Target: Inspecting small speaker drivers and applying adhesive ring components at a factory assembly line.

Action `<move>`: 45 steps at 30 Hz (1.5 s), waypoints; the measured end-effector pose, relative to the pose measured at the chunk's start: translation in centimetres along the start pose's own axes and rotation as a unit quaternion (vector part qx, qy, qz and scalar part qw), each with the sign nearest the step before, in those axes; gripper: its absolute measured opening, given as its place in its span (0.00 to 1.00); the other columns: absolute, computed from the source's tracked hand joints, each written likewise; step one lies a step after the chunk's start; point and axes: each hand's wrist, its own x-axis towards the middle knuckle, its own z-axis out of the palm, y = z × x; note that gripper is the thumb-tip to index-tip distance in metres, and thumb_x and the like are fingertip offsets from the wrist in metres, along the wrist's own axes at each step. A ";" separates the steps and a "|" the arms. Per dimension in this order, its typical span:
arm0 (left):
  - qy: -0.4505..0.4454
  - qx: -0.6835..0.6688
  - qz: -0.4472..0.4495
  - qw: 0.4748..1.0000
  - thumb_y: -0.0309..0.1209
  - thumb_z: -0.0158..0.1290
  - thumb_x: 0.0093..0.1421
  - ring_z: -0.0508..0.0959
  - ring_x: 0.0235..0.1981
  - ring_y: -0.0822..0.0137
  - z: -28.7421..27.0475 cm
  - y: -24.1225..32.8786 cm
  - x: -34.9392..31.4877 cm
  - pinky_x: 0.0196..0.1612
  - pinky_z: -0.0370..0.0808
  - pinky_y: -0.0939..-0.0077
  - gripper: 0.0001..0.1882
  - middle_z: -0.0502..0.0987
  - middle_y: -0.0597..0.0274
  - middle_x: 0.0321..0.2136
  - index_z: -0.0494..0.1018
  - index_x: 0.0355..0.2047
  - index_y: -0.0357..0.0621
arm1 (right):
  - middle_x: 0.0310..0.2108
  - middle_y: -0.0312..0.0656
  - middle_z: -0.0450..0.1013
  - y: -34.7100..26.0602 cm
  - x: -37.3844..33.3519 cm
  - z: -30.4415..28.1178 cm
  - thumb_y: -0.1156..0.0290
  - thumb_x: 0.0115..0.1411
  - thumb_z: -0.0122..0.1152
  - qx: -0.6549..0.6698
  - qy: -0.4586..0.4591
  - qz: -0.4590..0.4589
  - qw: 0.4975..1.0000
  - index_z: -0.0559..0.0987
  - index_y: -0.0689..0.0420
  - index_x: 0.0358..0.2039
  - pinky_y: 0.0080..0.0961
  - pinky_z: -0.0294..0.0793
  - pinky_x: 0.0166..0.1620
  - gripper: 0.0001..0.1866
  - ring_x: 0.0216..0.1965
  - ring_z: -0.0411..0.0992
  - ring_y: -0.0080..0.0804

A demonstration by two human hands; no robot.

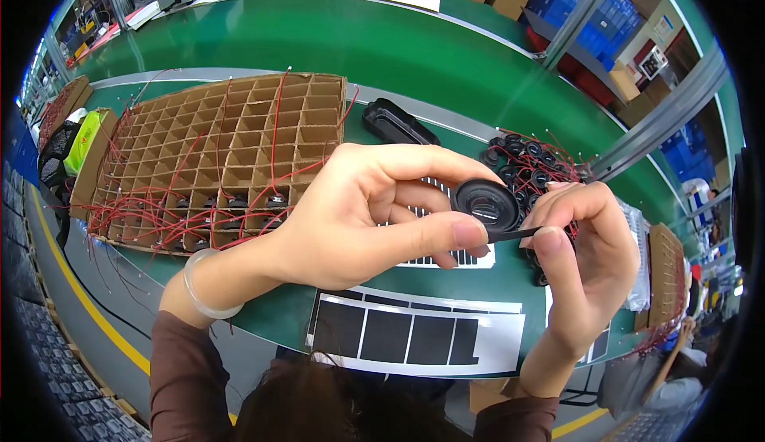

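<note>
Your left grip is closed on a round black speaker, thumb in front, just right of the frame's center. Your right grip pinches a thin black strip at the speaker's lower right edge; cannot tell whether the strip is stuck on. Below your grips, lower center: white sheets with black rectangles on the green surface. Left of frame: cardboard divider tray, red wires across its near cells. Right of center: heaped wired speakers.
</note>
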 end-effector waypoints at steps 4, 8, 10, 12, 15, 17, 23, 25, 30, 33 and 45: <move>-0.004 -0.002 0.006 1.000 0.25 0.48 0.48 0.74 0.29 0.62 0.1 0.1 0.0 0.26 0.74 0.80 0.20 0.69 0.46 0.32 0.61 0.40 0.24 | 0.17 0.36 0.65 0.1 0.2 0.1 0.79 0.39 0.56 0.002 -0.005 -0.002 1.000 0.68 0.62 0.17 0.11 0.58 0.25 0.05 0.20 0.62 0.20; -0.009 -0.025 0.004 1.000 0.27 0.50 0.47 0.74 0.28 0.62 0.3 0.0 -0.1 0.24 0.75 0.81 0.21 0.69 0.46 0.31 0.60 0.39 0.24 | 0.18 0.38 0.62 -0.4 0.2 -0.1 0.73 0.45 0.51 -0.006 -0.062 0.013 0.998 0.65 0.63 0.21 0.17 0.57 0.33 0.07 0.22 0.59 0.22; -0.026 -0.035 -0.003 0.999 0.27 0.50 0.47 0.74 0.27 0.62 0.1 0.0 -0.2 0.24 0.75 0.81 0.22 0.69 0.46 0.30 0.60 0.40 0.23 | 0.18 0.38 0.62 -0.4 0.2 -0.2 0.73 0.45 0.51 -0.003 -0.070 0.008 0.997 0.65 0.63 0.21 0.18 0.57 0.34 0.07 0.22 0.59 0.22; -0.043 -0.045 -0.009 0.998 0.27 0.50 0.47 0.75 0.27 0.62 -0.1 -0.1 -0.2 0.24 0.75 0.81 0.22 0.70 0.46 0.30 0.60 0.40 0.22 | 0.18 0.37 0.62 -0.5 0.3 -0.3 0.73 0.44 0.51 0.001 -0.079 0.003 0.997 0.65 0.62 0.21 0.19 0.57 0.35 0.07 0.22 0.59 0.22; -0.085 -0.123 -0.036 0.988 0.20 0.47 0.49 0.72 0.27 0.70 -0.1 -0.1 -0.4 0.29 0.72 0.84 0.16 0.69 0.55 0.32 0.63 0.41 0.30 | 0.18 0.37 0.61 -0.4 0.4 -0.5 0.74 0.44 0.51 0.003 -0.113 -0.029 0.993 0.65 0.62 0.20 0.20 0.57 0.35 0.06 0.22 0.59 0.22; -0.079 -0.140 -0.054 0.986 0.21 0.46 0.50 0.73 0.28 0.69 -0.1 0.0 -0.3 0.30 0.72 0.83 0.16 0.69 0.54 0.32 0.62 0.41 0.30 | 0.18 0.36 0.61 -0.2 0.5 -0.3 0.75 0.44 0.50 0.020 -0.116 -0.054 0.992 0.64 0.62 0.21 0.19 0.58 0.34 0.06 0.23 0.59 0.22; 0.009 -0.142 -0.072 0.987 0.32 0.47 0.50 0.73 0.31 0.60 0.4 -0.3 0.0 0.33 0.74 0.77 0.24 0.68 0.45 0.33 0.55 0.42 0.28 | 0.18 0.37 0.66 0.8 0.1 0.8 0.80 0.42 0.54 0.052 0.001 -0.019 0.998 0.68 0.63 0.20 0.11 0.61 0.26 0.04 0.21 0.64 0.19; 0.037 -0.164 -0.069 0.983 0.30 0.47 0.49 0.72 0.34 0.61 0.7 0.0 -0.1 0.35 0.73 0.77 0.22 0.67 0.45 0.35 0.56 0.41 0.29 | 0.18 0.38 0.66 0.6 0.0 1.2 0.81 0.42 0.54 0.049 0.012 -0.029 0.998 0.68 0.63 0.20 0.12 0.61 0.25 0.05 0.20 0.64 0.19; 0.053 -0.095 -0.008 0.994 0.22 0.48 0.47 0.72 0.33 0.65 1.1 -0.3 -0.6 0.35 0.72 0.78 0.21 0.68 0.48 0.33 0.56 0.41 0.30 | 0.18 0.38 0.67 0.9 -0.2 1.9 0.82 0.41 0.56 -0.033 0.004 -0.136 0.990 0.68 0.63 0.21 0.12 0.62 0.21 0.06 0.18 0.65 0.20; 0.080 -0.085 -0.013 0.993 0.20 0.49 0.45 0.71 0.32 0.68 1.1 -0.1 -0.6 0.34 0.72 0.79 0.21 0.68 0.50 0.32 0.57 0.41 0.31 | 0.18 0.40 0.66 0.9 -0.3 2.1 0.82 0.38 0.58 -0.100 0.012 -0.156 0.983 0.68 0.62 0.21 0.14 0.63 0.22 0.09 0.19 0.66 0.25; 0.114 -0.018 0.077 0.990 0.17 0.48 0.44 0.74 0.28 0.66 1.2 0.5 -0.9 0.32 0.74 0.79 0.22 0.69 0.44 0.31 0.56 0.41 0.28 | 0.31 0.37 0.64 -0.4 0.2 -0.5 0.68 0.28 0.66 -0.141 -0.096 -0.073 0.983 0.63 0.62 0.39 0.16 0.62 0.33 0.34 0.32 0.65 0.24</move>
